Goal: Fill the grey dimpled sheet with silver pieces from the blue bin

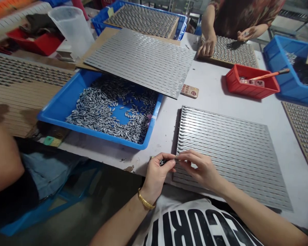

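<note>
"Looking at a grey, ribbed board (228,150), flat on the white table (213,95) right in front of the body. Lined closely from side to side, with silver leaf-shaped pieces (181,126) stacked one below another along the left edge, brightest towards the far corner."

"And the hands?"

"Meeting at that same edge, near the close corner. With the left hand (157,171) curled, thumb and forefinger together, and cradling small dark grey pieces (163,162). With the right hand (199,167) bent over the board, thumb and fingertips gathered to a point against the left fingertips."

"Pinching anything there?"

"Cannot tell; too tiny between the right fingertips. Impossible to count the pieces in the left hand, too."

"Anything else hard to see?"

"Covering part of the board with the right hand and forearm. Cropping both forearms at the bottom. Roofing the back of the blue tray (92,133), full of loose leaf-shaped pieces, with a second ribbed board (143,61)."
</note>
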The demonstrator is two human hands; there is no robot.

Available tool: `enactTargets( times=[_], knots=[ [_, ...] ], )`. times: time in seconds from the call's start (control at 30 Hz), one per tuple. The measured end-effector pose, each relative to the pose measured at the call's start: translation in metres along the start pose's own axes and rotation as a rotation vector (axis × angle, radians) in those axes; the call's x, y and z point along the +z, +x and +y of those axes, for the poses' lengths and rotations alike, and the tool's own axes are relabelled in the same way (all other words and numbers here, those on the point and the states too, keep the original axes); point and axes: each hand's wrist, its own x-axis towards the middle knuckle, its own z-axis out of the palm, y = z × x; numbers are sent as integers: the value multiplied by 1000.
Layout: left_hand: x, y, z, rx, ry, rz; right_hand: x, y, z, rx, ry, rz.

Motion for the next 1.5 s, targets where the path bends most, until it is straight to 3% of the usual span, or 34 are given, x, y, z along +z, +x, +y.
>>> enactTargets(
  times=[0.13,0.23,0.37,0.5,0.73,0.83,1.03,1.23,1.5],
  knots=[
    [3,-1,4,-40,-52,-4,-2,1,-2,0,43,35],
    [-1,1,10,-59,-211,59,-3,-5,8,4,-23,80],
    [-10,3,14,-32,-378,137,1,-17,23,-87,-186,17],
    [-12,1,12,-86,-351,106,9,-24,31,-171,-369,-49],
    [-8,-2,8,-110,-304,67,17,-29,36,-193,-570,-98],
    [-7,-3,6,-131,-346,69,17,-28,34,-185,-558,-98],
    [-3,-5,6,-170,-414,46,11,-15,14,-144,-362,29],
    [3,-12,7,-208,-408,77,19,-6,2,-139,-291,35],
    [1,-28,-2,-309,-475,26,24,-33,0,-334,-353,25]
  ],
)
